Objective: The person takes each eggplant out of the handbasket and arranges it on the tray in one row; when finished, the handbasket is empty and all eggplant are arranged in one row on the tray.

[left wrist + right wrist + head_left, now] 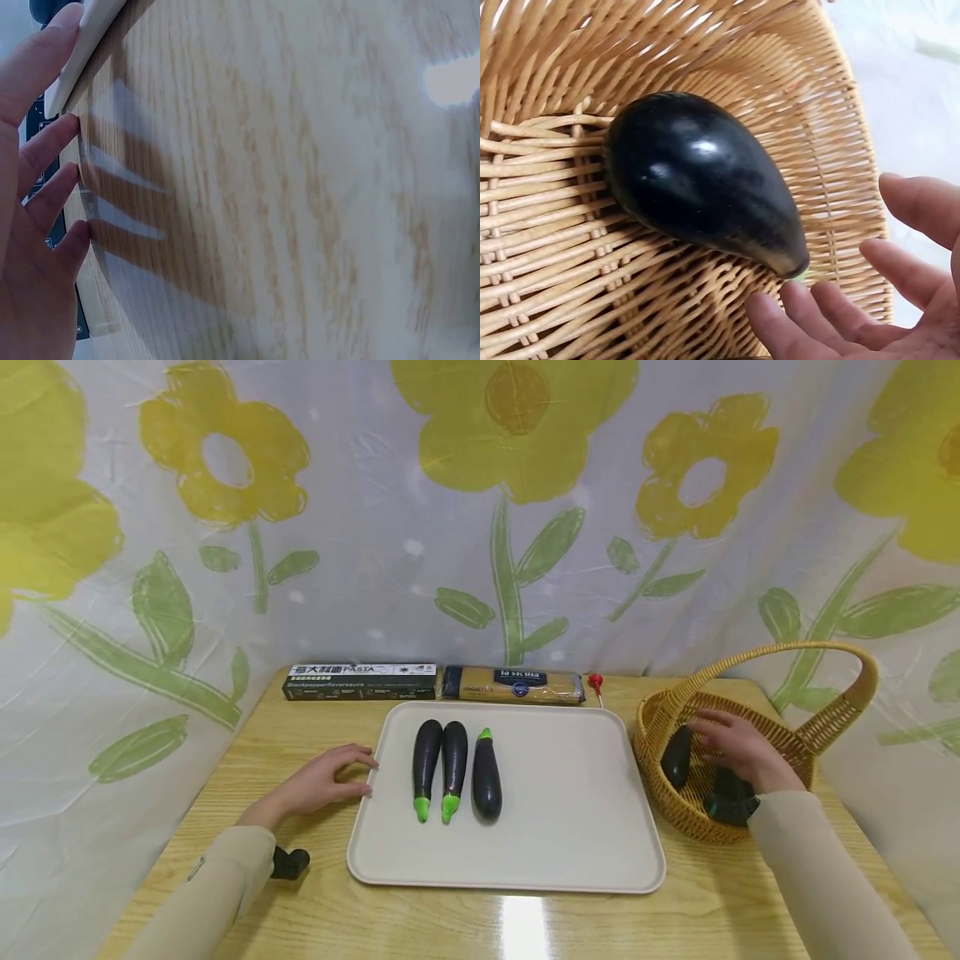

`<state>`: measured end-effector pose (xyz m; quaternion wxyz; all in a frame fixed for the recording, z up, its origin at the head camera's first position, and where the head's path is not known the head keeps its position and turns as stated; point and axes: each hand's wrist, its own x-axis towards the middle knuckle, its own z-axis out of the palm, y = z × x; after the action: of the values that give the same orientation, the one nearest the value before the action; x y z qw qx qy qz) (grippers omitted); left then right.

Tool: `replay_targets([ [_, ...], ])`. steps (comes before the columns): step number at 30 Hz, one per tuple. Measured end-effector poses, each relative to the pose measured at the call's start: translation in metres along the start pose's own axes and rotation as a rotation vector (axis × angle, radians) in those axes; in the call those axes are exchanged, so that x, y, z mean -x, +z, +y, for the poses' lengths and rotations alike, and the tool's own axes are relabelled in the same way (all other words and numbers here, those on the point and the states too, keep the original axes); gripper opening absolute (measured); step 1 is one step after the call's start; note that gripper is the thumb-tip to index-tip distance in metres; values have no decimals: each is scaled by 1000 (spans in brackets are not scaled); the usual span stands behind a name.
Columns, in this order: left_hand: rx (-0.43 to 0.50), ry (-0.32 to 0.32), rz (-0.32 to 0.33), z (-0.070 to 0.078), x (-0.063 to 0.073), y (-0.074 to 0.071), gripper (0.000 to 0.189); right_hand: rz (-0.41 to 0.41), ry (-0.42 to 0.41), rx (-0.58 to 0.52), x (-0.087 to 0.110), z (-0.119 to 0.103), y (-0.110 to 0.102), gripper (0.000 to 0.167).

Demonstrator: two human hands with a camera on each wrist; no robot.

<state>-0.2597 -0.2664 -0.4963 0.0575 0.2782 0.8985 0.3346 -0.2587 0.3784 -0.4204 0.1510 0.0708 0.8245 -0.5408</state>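
Three dark eggplants lie side by side on the left half of a white tray (pixel 570 852): a left one (pixel 427 760), a middle one (pixel 453 764) and a right one (pixel 487 781) with its green stem end pointing away. My left hand (pixel 330 783) is at the tray's left edge, fingers loosely bent and holding nothing. Inside the wicker basket (pixel 678 814), another eggplant (pixel 697 180) leans against the woven wall. Over the basket my right hand (pixel 738 747) has its fingers spread, with the fingertips (pixel 799 296) close to that eggplant's stem end and not wrapped around it.
Behind the tray lie a black pasta box (pixel 360 682), a spaghetti packet (pixel 513 685) and a small red-headed stick (pixel 596 683). The basket's tall handle (pixel 810 647) arches above my right hand. A flowered curtain (pixel 360 568) hangs behind the wooden table (pixel 315 910).
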Motion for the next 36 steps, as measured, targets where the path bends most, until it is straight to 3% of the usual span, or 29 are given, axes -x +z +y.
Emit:
replay_targets([
  [15, -16, -19, -9, 0, 0, -1, 39, -59, 18, 3, -1, 1, 4, 71],
  [27, -20, -6, -6, 2, 0, -1, 39, -188, 1, 23, -10, 7, 3, 57],
  [36, -25, 3, 0, 2, 0, -1, 37, -222, 12, 54, -9, 7, 0, 60],
])
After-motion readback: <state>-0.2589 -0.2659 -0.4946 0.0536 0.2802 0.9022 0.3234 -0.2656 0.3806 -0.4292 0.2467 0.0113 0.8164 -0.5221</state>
